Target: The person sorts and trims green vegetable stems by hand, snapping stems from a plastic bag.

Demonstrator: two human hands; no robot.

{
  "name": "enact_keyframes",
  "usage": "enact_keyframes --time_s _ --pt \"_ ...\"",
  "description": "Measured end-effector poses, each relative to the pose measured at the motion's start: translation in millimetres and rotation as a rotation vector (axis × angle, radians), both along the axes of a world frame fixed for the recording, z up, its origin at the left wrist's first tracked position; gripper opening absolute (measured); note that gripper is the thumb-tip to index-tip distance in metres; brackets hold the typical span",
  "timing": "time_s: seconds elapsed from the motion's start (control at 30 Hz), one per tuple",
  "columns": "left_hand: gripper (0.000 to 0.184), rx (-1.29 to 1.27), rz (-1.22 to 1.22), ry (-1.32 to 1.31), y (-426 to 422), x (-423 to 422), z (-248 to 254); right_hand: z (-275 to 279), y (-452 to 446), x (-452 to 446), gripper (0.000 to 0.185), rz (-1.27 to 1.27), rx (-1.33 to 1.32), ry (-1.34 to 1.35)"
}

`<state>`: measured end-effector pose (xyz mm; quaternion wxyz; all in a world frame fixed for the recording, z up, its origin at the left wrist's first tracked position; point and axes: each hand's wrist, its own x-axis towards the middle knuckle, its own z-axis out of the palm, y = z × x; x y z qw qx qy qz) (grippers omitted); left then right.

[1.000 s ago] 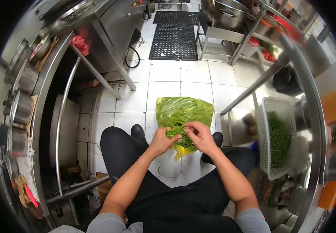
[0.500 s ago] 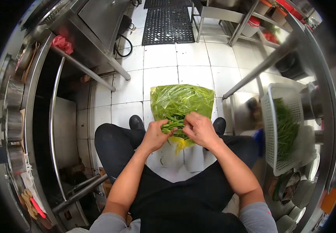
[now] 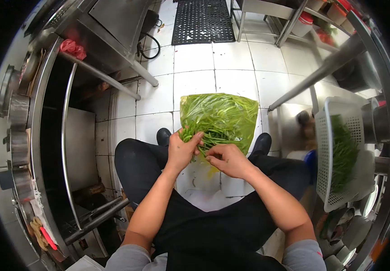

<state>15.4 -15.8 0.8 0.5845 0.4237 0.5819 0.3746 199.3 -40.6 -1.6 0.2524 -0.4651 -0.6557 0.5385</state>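
Mid-frame, the left hand [image 3: 180,151] clasps greens [image 3: 186,133]; the right hand [image 3: 232,161] seems to sort them (whether gripping, unclear); the next pick wants a steady hold.

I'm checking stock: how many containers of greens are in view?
2: the see-through plastic bag of greens in the centre, just beyond the left hand and right hand, and the white basket on the right. Others may be hidden.
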Motion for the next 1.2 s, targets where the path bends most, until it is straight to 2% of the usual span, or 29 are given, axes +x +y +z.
enact_keyframes --time_s 0.1,0.17,0.2,0.27,0.33,0.37,0.4,0.43,0.5,0.53,0.57,0.6,0.63,0.67,0.7,0.73,0.8,0.87,0.9,1.0,1.13,1.17,1.2 --pt "0.013 0.009 0.014 -0.118 -2.0 1.0 3.0 -8.2 -2.0 -1.1 0.018 -0.016 0.102 -0.128" --pt "0.014 0.031 0.056 -0.129 -4.4 3.3 5.6 -7.3 5.1 3.1 0.015 -0.259 0.141 -0.099" --pt "0.014 0.050 0.096 -0.136 -5.9 2.7 6.4 -7.6 9.1 5.7 0.015 -0.249 0.144 -0.103" --pt "0.015 0.065 0.126 -0.101 -2.0 -5.8 6.0 -9.3 14.1 10.4 0.014 -0.424 0.153 -0.100" --pt "0.016 0.084 0.156 -0.066 -0.2 -12.3 4.5 -4.7 11.2 11.0 0.011 -0.347 0.148 -0.176" --pt "0.017 0.096 0.141 -0.054 0.3 -14.4 2.2 -11.5 6.2 8.7 0.014 -0.281 0.250 -0.331" --pt "0.018 0.110 0.128 -0.039 0.3 -16.4 2.1 -17.3 3.3 6.1 0.019 -0.213 0.356 -0.483" --pt "0.018 0.087 0.137 -0.032 -1.9 -15.4 4.3 -20.2 2.8 3.9 0.029 -0.169 0.306 -0.509" --pt "0.019 0.084 0.080 0.053 -3.7 -18.2 -5.0 -26.1 1.9 5.6 0.028 -0.146 0.351 -0.584" --pt "0.022 0.080 0.062 -0.012 -5.3 -14.6 -1.1 -30.4 3.9 4.4 0.026 -0.129 0.393 -0.651" --pt "0.025 -0.006 -0.054 0.122 -4.9 -16.4 7.7 -38.4 4.7 6.4 0.025 -0.120 0.426 -0.690" --pt "0.027 0.123 -0.044 -0.015 -7.3 -15.2 -32.5 -39.4 6.0 4.4 0.024 -0.101 0.393 -0.755" --pt "0.028 0.075 -0.012 -0.025 -9.2 -9.5 -28.1 -45.0 7.4 8.1 0.023 -0.072 0.405 -0.747" --pt "0.026 0.103 0.025 -0.153 -12.5 -6.2 -22.0 -47.7 8.5 7.4 0.022 -0.065 0.375 -0.721" --pt "0.027 0.104 -0.051 0.023 -10.7 -10.2 -8.8 -46.3 12.1 9.2 0.020 -0.050 0.411 -0.737" --pt "0.042 0.060 0.016 -0.149 -7.4 -2.4 -27.9 -33.9 12.6 8.3 0.018 -0.071 0.398 -0.674" --pt "0.059 0.050 -0.012 -0.150 -13.3 -1.1 -14.9 -22.9 17.4 13.9 0.016 -0.142 0.504 -0.548" --pt "0.063 0.078 -0.039 -0.144 -17.9 -2.9 -7.4 -10.6 20.6 17.6 0.012 -0.182 0.637 -0.458" --pt "0.068 0.078 -0.102 -0.132 -20.9 -2.7 -6.3 2.5 16.7 12.6 0.010 -0.245 0.512 -0.378" --pt "0.069 0.217 -0.091 -0.098 -27.5 7.1 -21.4 11.8 10.6 19.1 0.011 -0.224 0.451 -0.278" --pt "0.072 0.205 -0.228 -0.106 -29.2 5.9 -24.1 -5.4 0.5 13.8 0.009 -0.258 0.414 -0.025" --pt "0.072 0.167 -0.248 -0.014 -29.8 4.5 -16.3 -8.1 1.3 13.9 0.009 -0.236 0.381 -0.069" --pt "0.071 0.197 -0.208 -0.042 -26.9 8.1 -28.9 -8.5 2.5 17.2 0.009 -0.228 0.341 -0.124"
